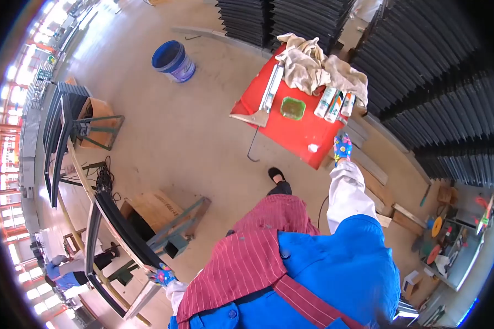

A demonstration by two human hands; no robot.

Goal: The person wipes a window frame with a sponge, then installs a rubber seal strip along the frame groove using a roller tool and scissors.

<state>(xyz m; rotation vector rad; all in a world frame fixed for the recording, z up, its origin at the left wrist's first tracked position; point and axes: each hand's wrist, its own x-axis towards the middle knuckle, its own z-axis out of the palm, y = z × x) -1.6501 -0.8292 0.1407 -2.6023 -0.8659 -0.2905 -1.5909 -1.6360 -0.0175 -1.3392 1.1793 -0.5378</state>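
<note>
My left hand, in a blue flowered glove, is low in the view with its fingers around the near edge of a long black frame. My right hand, in a matching glove, reaches out beside the right corner of a red-topped table. Its fingers are closed, with a small dark thing at their tips that I cannot make out. On the table are a green tray, several white tubes, crumpled beige cloths and a long metal strip.
A blue bucket stands on the floor ahead. Cardboard boxes and green metal stands are below the frames at left. Black profiles are stacked high at right, near a cluttered bench. Another person is at the far left.
</note>
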